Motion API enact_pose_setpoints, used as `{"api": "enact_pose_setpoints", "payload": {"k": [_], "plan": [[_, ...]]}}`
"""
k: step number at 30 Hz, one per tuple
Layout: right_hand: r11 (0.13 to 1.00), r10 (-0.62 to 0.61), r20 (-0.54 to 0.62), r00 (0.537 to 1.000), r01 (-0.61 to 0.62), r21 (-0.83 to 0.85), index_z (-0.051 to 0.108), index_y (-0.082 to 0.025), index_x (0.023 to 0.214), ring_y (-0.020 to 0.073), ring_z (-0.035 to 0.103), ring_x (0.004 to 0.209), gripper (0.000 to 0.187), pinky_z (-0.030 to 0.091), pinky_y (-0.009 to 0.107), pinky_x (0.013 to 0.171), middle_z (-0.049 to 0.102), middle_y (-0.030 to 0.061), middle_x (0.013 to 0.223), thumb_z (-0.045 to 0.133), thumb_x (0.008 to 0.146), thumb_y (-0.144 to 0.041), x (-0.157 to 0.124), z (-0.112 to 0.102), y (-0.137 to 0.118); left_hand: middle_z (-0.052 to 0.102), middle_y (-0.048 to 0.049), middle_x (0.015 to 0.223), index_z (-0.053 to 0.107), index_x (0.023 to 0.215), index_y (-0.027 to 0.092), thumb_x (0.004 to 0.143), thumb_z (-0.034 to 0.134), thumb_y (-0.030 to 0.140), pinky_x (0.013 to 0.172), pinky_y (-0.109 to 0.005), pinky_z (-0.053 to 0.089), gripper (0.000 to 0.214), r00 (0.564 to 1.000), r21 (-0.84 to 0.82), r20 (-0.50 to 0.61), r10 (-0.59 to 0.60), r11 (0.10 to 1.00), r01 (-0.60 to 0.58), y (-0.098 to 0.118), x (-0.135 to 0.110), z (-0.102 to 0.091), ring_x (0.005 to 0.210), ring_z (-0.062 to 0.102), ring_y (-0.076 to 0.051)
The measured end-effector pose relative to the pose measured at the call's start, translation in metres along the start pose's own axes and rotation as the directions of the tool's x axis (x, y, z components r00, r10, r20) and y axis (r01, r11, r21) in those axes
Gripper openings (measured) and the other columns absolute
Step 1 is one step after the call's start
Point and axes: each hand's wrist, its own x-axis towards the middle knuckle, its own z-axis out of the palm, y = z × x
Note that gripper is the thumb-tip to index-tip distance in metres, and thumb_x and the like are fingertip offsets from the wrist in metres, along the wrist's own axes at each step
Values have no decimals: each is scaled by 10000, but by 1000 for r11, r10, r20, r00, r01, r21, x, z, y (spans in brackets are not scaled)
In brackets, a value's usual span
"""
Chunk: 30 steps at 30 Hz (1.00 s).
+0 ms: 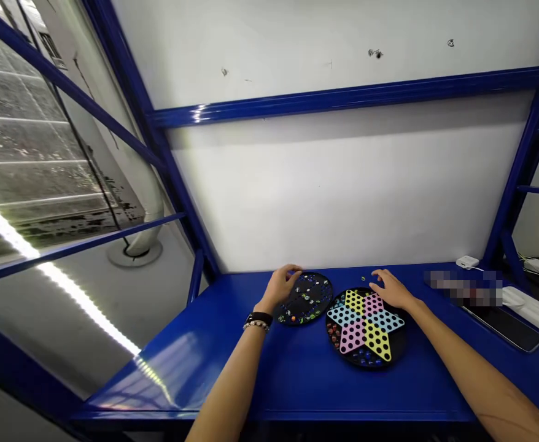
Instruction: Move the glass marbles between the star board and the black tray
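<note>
A round black Chinese checkers board (365, 326) with a star of yellow, pink and light blue points lies on the blue table (297, 374). To its left sits a round black tray (307, 299) holding several coloured marbles. My left hand (282, 287) rests on the tray's left rim, fingers curled over the edge. My right hand (391, 288) lies at the board's upper right edge, fingers bent toward a small green marble (363, 279) on the table. What those fingers hold, if anything, is hidden.
A dark phone (504, 325) lies at the right of the table, with a white charger (467, 262) and white cables (534, 310) beyond it. Blue shelf posts (518, 178) and a white wall stand behind. The table's left edge drops off to the floor.
</note>
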Motion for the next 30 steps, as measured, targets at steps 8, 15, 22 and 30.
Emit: {"api": "enact_pose_setpoints", "payload": {"k": [8, 15, 22, 30], "plan": [[1000, 17, 116, 993, -15, -15, 691, -180, 940, 204, 618, 952, 151, 455, 296, 810, 677, 90, 1033, 582, 843, -218, 60, 25, -15, 744, -31, 922, 697, 1006, 203, 875, 420, 522, 687, -264, 497, 442, 982, 62, -103, -155, 985, 162, -61, -24, -24, 732, 645, -182], [970, -106, 51, 993, 92, 227, 666, -177, 814, 165, 605, 736, 160, 462, 279, 695, 692, 46, 814, 576, 826, -310, 13, -7, -13, 747, 11, 876, 732, 885, 266, 735, 611, 296, 748, -238, 507, 195, 949, 189, 265, -170, 974, 122, -71, -29, -26, 843, 693, -188], [975, -145, 38, 989, 136, 176, 673, -197, 835, 177, 574, 751, 235, 452, 301, 690, 671, 58, 874, 521, 868, -372, -8, -5, -25, 739, -7, 879, 711, 893, 244, 778, 530, 241, 718, -237, 500, 214, 966, 208, 208, -154, 972, 110, -55, -32, -30, 837, 685, -181], [983, -139, 45, 989, 132, 131, 656, -204, 804, 186, 572, 757, 307, 449, 318, 708, 641, 60, 855, 460, 906, -417, -19, -7, -20, 732, -41, 903, 704, 902, 212, 761, 561, 227, 740, -272, 508, 201, 936, 249, 290, -202, 960, 130, -50, -30, -27, 832, 678, -201]]}}
